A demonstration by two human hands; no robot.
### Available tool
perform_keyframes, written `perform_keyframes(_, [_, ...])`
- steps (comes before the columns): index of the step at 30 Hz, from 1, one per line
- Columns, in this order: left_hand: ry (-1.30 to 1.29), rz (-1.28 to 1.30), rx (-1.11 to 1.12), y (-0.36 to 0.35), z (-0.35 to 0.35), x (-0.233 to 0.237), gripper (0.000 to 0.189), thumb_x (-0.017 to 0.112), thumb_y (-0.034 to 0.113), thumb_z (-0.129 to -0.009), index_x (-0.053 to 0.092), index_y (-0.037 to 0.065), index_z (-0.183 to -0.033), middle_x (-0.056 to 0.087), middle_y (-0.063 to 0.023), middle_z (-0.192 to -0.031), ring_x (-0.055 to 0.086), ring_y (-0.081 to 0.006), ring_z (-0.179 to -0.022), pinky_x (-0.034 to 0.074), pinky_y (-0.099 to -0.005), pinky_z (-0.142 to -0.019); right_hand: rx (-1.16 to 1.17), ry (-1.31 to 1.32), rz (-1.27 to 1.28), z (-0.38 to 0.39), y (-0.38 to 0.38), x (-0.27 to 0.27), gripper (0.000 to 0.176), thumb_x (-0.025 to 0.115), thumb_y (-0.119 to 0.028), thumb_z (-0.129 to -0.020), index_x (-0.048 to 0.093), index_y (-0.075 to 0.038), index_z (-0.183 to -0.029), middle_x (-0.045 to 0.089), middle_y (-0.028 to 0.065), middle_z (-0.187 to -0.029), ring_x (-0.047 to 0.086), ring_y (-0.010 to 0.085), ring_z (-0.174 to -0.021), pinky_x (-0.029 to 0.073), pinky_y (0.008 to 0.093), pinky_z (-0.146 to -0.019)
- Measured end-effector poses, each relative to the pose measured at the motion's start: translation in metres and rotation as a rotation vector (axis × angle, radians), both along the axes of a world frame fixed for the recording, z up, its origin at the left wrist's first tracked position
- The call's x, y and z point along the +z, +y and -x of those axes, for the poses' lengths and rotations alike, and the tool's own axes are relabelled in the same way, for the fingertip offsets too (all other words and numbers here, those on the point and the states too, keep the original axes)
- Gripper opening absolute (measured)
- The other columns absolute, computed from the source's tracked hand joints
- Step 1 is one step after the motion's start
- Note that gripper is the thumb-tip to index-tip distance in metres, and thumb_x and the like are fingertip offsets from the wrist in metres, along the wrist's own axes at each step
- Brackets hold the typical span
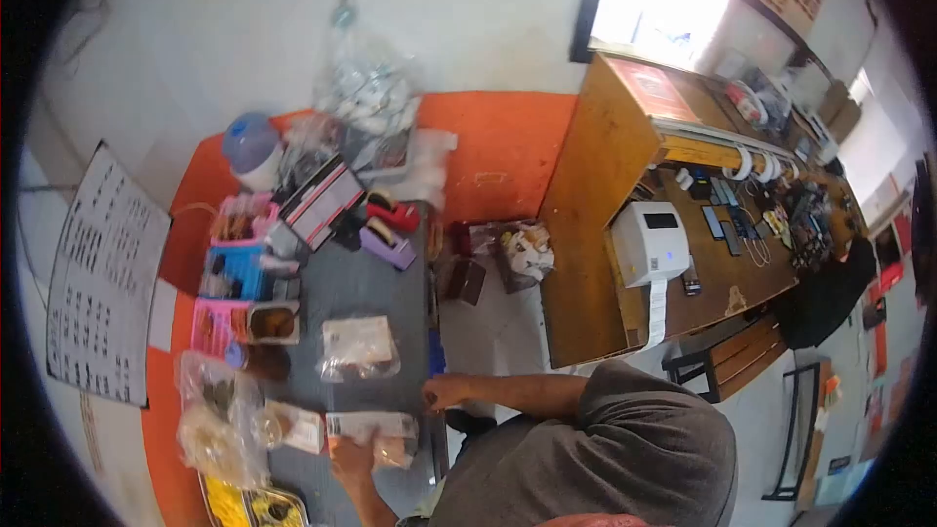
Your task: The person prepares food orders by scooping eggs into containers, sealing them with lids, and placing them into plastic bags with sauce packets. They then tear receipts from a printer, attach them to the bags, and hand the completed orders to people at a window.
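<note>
My left hand is on the lower left part of a clear plastic packet with a white label, its fingers closed on the edge. The packet lies on the dark grey table. Near the table's edge, my right hand is held with its fingers curled; anything inside them is hidden. Farther up the table lies a second labelled plastic packet, apart from both hands. To the left of my left hand is a small packet with a white card.
Pink and blue baskets line the wall side, beside a purple tape dispenser and a red one. A bulging plastic bag and a yellow-filled tray stand near. A white label printer sits on a wooden desk.
</note>
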State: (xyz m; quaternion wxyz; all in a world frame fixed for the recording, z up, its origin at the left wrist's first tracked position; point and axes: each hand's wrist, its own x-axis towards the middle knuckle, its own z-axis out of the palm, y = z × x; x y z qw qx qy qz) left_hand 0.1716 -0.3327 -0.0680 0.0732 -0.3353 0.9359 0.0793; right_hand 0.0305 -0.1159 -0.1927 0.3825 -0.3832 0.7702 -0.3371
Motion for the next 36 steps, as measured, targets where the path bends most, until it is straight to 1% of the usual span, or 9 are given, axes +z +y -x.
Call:
perform_keyframes(5, [0.023,-0.102,-0.072,-0.006,-0.009,-0.053,0.044,0.057,0.041,-0.083,0.059,-0.002,-0.087,0.064,-0.0192,-0.091,0.062,-0.0385,-0.085,0.049,-0.0446,-0.073,-0.160,0.078,0.031,-0.008,0.126,-0.001,0.033,0.060,-0.039,-0.084,0.064,-0.008,-0.095,0.066,0.0096,-0.088,0.062,0.0234,-0.081,0.047,0.0385,-0.071])
perform_keyframes(11, [0.144,-0.125,-0.195,0.059,0.021,0.024,0.030,0.049,0.025,-0.084,0.061,0.003,-0.100,0.059,-0.0250,-0.093,0.055,-0.0387,-0.095,0.045,-0.0466,-0.075,-0.909,0.268,0.103,-0.041,0.350,0.025,0.026,0.059,-0.028,-0.089,0.064,-0.003,-0.087,0.060,0.0049,-0.069,0.054,0.0141,-0.065,0.045,0.0314,-0.061])
perform_keyframes(15, [1.048,-0.682,0.032,0.103,0.067,0.065,0.025,0.050,0.024,-0.085,0.055,0.000,-0.093,0.053,-0.0097,-0.094,0.054,-0.0220,-0.089,0.046,-0.0376,-0.077,-1.843,0.452,0.231,-0.064,0.488,0.020,0.021,0.055,-0.017,-0.090,0.061,0.001,-0.081,0.054,0.0038,-0.064,0.048,0.0093,-0.062,0.041,0.0290,-0.056])
perform_keyframes(21, [1.673,-1.110,-0.086,0.283,0.181,0.172,0.028,0.052,0.027,-0.085,0.057,0.003,-0.099,0.056,-0.0072,-0.099,0.055,-0.0224,-0.094,0.046,-0.0389,-0.084,-2.318,0.687,0.287,-0.068,0.638,-0.007,0.026,0.051,-0.020,-0.093,0.053,0.004,-0.085,0.054,0.0106,-0.079,0.048,0.0179,-0.076,0.041,0.0323,-0.069])
perform_keyframes(22, [1.634,-1.076,-0.330,0.294,0.200,0.179,0.030,0.053,0.027,-0.085,0.056,0.002,-0.099,0.057,-0.0078,-0.100,0.056,-0.0229,-0.095,0.047,-0.0395,-0.084,-2.418,0.687,0.369,-0.062,0.649,-0.002,0.028,0.050,-0.023,-0.094,0.052,0.004,-0.085,0.052,0.0107,-0.077,0.046,0.0198,-0.074,0.041,0.0332,-0.070])
perform_keyframes(28, [1.506,-1.376,-0.354,0.407,0.320,0.269,0.026,0.048,0.033,-0.086,0.054,0.008,-0.085,0.056,-0.0057,-0.084,0.057,-0.0166,-0.080,0.048,-0.0339,-0.074,-2.519,0.710,0.106,-0.086,0.667,-0.070,0.043,0.049,-0.031,-0.094,0.050,0.007,-0.116,0.054,0.0233,-0.110,0.051,0.0339,-0.102,0.041,0.0397,-0.085])
perform_keyframes(33, [1.141,-1.900,-1.175,0.407,0.492,0.259,0.023,0.051,0.023,-0.088,0.054,0.001,-0.092,0.058,-0.0105,-0.090,0.059,-0.0208,-0.082,0.051,-0.0341,-0.075,-2.723,0.801,-0.307,-0.114,0.639,-0.091,0.038,0.048,-0.032,-0.095,0.055,0.004,-0.105,0.056,0.0217,-0.099,0.052,0.0333,-0.093,0.041,0.0415,-0.081])
perform_keyframes(35, [0.653,-2.418,-1.085,0.482,0.534,0.279,0.018,0.049,0.021,-0.088,0.052,0.003,-0.085,0.056,-0.0089,-0.086,0.058,-0.0213,-0.077,0.051,-0.0348,-0.072,-2.877,0.593,-0.435,-0.123,0.622,-0.064,0.036,0.047,-0.031,-0.095,0.056,0.004,-0.098,0.056,0.0204,-0.090,0.051,0.0330,-0.086,0.040,0.0421,-0.078])
perform_keyframes(36, [0.857,-2.243,-1.024,0.515,0.557,0.278,0.016,0.049,0.019,-0.087,0.052,0.004,-0.081,0.055,-0.0079,-0.083,0.058,-0.0204,-0.074,0.051,-0.0336,-0.070,-2.890,0.590,-0.466,-0.129,0.618,-0.069,0.036,0.047,-0.031,-0.095,0.056,0.004,-0.098,0.056,0.0204,-0.090,0.051,0.0330,-0.086,0.040,0.0421,-0.078])
